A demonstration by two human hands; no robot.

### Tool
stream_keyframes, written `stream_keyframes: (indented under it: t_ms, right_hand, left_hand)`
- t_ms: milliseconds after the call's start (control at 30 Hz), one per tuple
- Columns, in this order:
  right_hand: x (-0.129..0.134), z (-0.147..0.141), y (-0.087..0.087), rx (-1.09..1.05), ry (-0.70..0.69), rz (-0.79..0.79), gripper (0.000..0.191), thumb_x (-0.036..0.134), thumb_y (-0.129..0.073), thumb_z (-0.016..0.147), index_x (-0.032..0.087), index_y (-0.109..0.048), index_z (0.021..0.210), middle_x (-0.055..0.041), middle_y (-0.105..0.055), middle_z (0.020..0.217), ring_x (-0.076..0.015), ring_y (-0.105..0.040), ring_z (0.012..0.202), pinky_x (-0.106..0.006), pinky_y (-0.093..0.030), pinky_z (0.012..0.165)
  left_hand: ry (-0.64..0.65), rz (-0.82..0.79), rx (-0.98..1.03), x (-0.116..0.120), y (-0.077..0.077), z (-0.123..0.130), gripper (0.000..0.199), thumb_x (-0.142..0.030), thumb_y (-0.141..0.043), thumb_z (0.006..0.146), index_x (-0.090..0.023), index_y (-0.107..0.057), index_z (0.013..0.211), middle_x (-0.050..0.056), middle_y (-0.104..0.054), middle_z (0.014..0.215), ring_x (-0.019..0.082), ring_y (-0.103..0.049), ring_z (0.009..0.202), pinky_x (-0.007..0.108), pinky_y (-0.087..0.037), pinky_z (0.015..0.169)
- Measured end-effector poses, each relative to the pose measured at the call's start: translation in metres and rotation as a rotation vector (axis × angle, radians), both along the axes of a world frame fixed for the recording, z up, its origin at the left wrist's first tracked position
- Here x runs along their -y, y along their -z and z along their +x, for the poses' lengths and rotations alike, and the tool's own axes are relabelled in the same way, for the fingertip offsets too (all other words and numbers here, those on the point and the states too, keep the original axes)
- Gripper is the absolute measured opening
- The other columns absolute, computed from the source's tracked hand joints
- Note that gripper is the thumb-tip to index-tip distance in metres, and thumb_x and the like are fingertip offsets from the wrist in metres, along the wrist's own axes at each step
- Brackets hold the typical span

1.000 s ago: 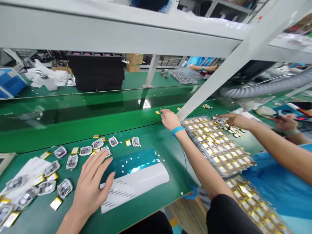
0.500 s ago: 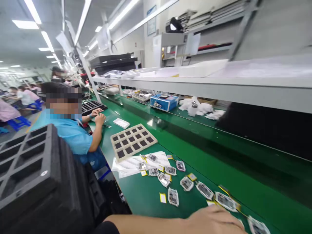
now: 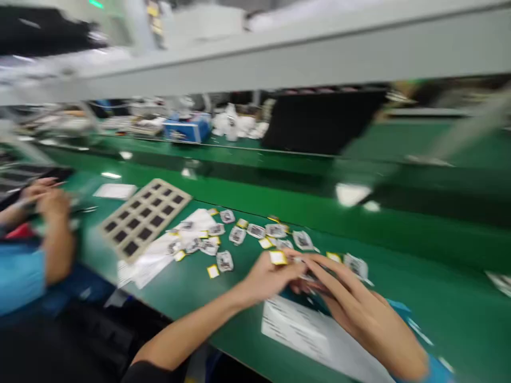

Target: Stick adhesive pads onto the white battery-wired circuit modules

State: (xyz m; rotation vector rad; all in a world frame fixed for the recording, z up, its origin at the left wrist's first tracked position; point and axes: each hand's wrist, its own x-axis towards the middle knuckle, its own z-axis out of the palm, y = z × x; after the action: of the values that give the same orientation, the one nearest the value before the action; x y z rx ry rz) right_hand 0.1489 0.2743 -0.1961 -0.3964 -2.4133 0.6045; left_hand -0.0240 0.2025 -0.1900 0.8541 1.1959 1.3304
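Observation:
My two hands meet above the green bench, and the picture is blurred. My left hand [image 3: 271, 279] holds a small yellow-tagged piece [image 3: 278, 257] between its fingers. The curved fingers of my right hand [image 3: 351, 298] reach in beside that piece, and blur hides what they touch. Below both hands lies a white printed sheet [image 3: 299, 335] on teal film [image 3: 297, 298]. Several small film-wrapped modules [image 3: 255, 231] and loose yellow tags [image 3: 213, 271] are scattered just beyond my fingers.
A co-worker's hands [image 3: 43, 199] and blue sleeve [image 3: 19, 276] are at the left. A beige grid tray [image 3: 143, 218] lies on white papers [image 3: 159, 263]. Beyond the bench's far level are a blue box [image 3: 187, 130], white packing [image 3: 235, 125] and a black stack [image 3: 323, 119], under a grey shelf [image 3: 255, 58].
My right hand has left the tray of yellow cells and joined my left hand, which has lifted off the bench. The view has swung left, bringing the co-worker and grid tray into sight.

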Motion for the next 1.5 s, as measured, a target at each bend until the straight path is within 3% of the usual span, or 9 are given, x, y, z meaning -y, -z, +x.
stream_keyframes:
  t_ms: [133, 333, 600, 733, 867, 933, 1133, 1267, 1500]
  right_hand:
    - [0.008, 0.003, 0.000, 0.082, 0.151, -0.008, 0.044, 0.026, -0.056, 0.105, 0.026, -0.053, 0.148, -0.0104, -0.073, 0.129, -0.0223, -0.076, 0.106, -0.028, -0.066, 0.069]
    - [0.015, -0.004, 0.000, -0.022, 0.122, -0.124, 0.031, 0.025, -0.060, 0.104, 0.018, -0.060, 0.134, -0.0120, -0.074, 0.126, -0.0174, -0.076, 0.104, -0.020, -0.062, 0.059]
    - [0.026, 0.001, 0.008, 0.088, 0.155, 0.044, 0.044, 0.015, -0.057, 0.103, 0.016, -0.054, 0.147, -0.0104, -0.075, 0.128, -0.0176, -0.078, 0.102, -0.025, -0.067, 0.078]
    - [0.027, 0.003, 0.007, 0.068, 0.126, 0.137, 0.057, 0.016, -0.059, 0.103, 0.011, -0.041, 0.157, -0.0153, -0.075, 0.126, -0.0185, -0.080, 0.091, -0.026, -0.068, 0.069]
    - [0.024, 0.003, 0.004, 0.079, 0.086, 0.192, 0.052, 0.016, -0.061, 0.103, 0.009, -0.046, 0.153, -0.0174, -0.076, 0.123, -0.0184, -0.080, 0.079, -0.027, -0.067, 0.059]
    - [0.023, 0.002, 0.005, 0.058, 0.085, 0.156, 0.049, 0.018, -0.061, 0.103, 0.012, -0.049, 0.151, -0.0156, -0.077, 0.121, -0.0184, -0.080, 0.080, -0.027, -0.068, 0.063]
    - [0.019, -0.004, 0.009, -0.187, 0.062, -0.231, 0.027, 0.016, -0.058, 0.105, 0.019, -0.063, 0.132, -0.0098, -0.080, 0.113, -0.0188, -0.076, 0.110, -0.029, -0.068, 0.087]
    - [0.017, -0.006, 0.010, -0.212, 0.102, -0.268, 0.016, 0.010, -0.060, 0.101, 0.017, -0.067, 0.114, -0.0121, -0.080, 0.111, -0.0191, -0.077, 0.108, -0.029, -0.068, 0.087]
    - [0.018, -0.006, 0.003, -0.187, 0.198, -0.251, 0.013, 0.013, -0.067, 0.098, 0.019, -0.070, 0.109, -0.0084, -0.081, 0.102, -0.0160, -0.079, 0.093, -0.026, -0.067, 0.076]
  left_hand:
    - [0.062, -0.083, 0.111, 0.015, 0.003, -0.020, 0.042, -0.055, -0.074, 0.088, -0.015, -0.065, 0.099, 0.001, -0.070, 0.070, 0.013, -0.064, 0.059, 0.025, -0.054, 0.062]
    - [0.037, -0.162, -0.032, 0.025, -0.011, -0.017, 0.032, -0.045, -0.072, 0.091, -0.014, -0.070, 0.100, 0.002, -0.070, 0.068, 0.014, -0.065, 0.059, 0.025, -0.056, 0.059]
    - [-0.022, -0.108, -0.257, 0.029, -0.007, -0.012, 0.017, -0.027, -0.065, 0.093, -0.016, -0.074, 0.103, -0.002, -0.065, 0.062, 0.012, -0.059, 0.055, 0.020, -0.048, 0.051]
    - [-0.028, -0.086, -0.305, 0.030, -0.011, -0.012, 0.015, -0.025, -0.064, 0.093, -0.016, -0.075, 0.099, -0.001, -0.066, 0.062, 0.011, -0.059, 0.053, 0.019, -0.048, 0.051]
    - [-0.033, -0.081, -0.338, 0.029, -0.014, -0.012, 0.015, -0.024, -0.063, 0.093, -0.016, -0.075, 0.096, -0.003, -0.063, 0.059, 0.010, -0.057, 0.051, 0.018, -0.046, 0.049]
    - [-0.034, -0.091, -0.339, 0.028, -0.013, -0.011, 0.015, -0.025, -0.063, 0.093, -0.016, -0.074, 0.093, -0.003, -0.063, 0.059, 0.009, -0.056, 0.050, 0.017, -0.045, 0.048]
    - [-0.017, -0.165, -0.202, 0.029, -0.010, -0.008, 0.018, -0.031, -0.061, 0.098, -0.016, -0.071, 0.095, -0.003, -0.067, 0.061, 0.010, -0.063, 0.046, 0.018, -0.049, 0.049]
    - [0.020, -0.160, -0.172, 0.030, -0.008, -0.004, 0.019, -0.027, -0.062, 0.098, -0.017, -0.073, 0.110, -0.001, -0.074, 0.067, 0.013, -0.071, 0.051, 0.020, -0.053, 0.054]
    - [0.092, -0.156, -0.076, 0.029, -0.008, -0.007, 0.027, -0.034, -0.067, 0.097, -0.016, -0.075, 0.116, 0.000, -0.074, 0.060, 0.017, -0.075, 0.055, 0.025, -0.061, 0.062]
